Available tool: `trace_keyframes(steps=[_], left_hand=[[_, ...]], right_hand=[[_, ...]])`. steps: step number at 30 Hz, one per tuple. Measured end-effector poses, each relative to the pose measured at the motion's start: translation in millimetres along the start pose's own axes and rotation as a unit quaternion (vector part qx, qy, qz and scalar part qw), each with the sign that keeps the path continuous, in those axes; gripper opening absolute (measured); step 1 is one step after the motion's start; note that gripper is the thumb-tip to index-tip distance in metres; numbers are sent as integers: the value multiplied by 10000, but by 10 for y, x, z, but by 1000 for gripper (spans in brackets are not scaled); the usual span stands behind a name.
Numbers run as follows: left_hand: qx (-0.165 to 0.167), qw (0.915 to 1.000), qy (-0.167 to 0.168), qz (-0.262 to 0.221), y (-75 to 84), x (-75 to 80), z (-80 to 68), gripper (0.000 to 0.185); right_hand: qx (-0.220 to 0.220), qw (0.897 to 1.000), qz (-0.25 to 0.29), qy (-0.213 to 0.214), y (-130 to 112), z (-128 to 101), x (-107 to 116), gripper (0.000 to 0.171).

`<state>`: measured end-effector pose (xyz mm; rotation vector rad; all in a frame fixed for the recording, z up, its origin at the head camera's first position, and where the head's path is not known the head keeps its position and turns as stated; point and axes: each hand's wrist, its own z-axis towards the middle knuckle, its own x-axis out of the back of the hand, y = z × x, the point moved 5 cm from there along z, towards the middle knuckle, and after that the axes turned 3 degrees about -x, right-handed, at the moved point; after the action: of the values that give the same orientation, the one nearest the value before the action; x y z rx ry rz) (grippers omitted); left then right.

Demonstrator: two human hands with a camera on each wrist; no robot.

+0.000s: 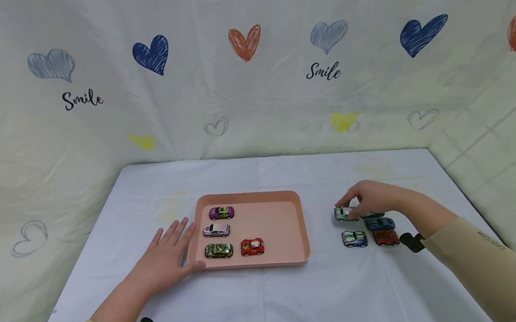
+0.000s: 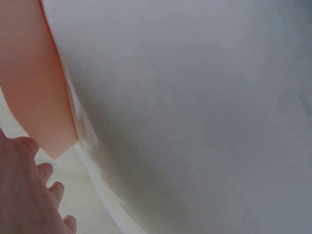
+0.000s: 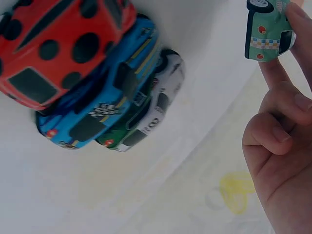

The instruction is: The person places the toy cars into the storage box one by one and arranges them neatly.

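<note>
Just now: right hand pinching a pale green toy car off the cloth, well to the right of the pink tray.

Fingers curl round that car, clamped on its sides; three more cars, blue, red spotted and white-green, sit just beside it. Left hand lies flat, fingers straight, touching the tray's left rim. Four cars already stand inside the tray. Looks like the pick-up step; next seems a carry across and a set-down on bare tray floor. "Smile" is written on the backdrop above the tray.
</note>
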<state>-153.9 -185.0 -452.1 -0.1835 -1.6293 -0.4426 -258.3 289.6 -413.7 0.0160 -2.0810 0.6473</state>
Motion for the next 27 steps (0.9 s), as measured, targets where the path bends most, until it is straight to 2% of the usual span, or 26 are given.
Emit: trace_keyframes(steps=[12, 19, 27], left_hand=[[-7, 10000, 15, -27, 20, 10, -3, 103], [-7, 9999, 51, -109, -14, -29, -4, 104], [-169, 9995, 184, -191, -11, -36, -8, 103]], right_hand=[[159, 9995, 250, -88, -261, 113, 98, 35], [460, 9984, 287, -163, -520, 187, 111, 36], [608, 9978, 251, -115, -731, 278, 106, 36]])
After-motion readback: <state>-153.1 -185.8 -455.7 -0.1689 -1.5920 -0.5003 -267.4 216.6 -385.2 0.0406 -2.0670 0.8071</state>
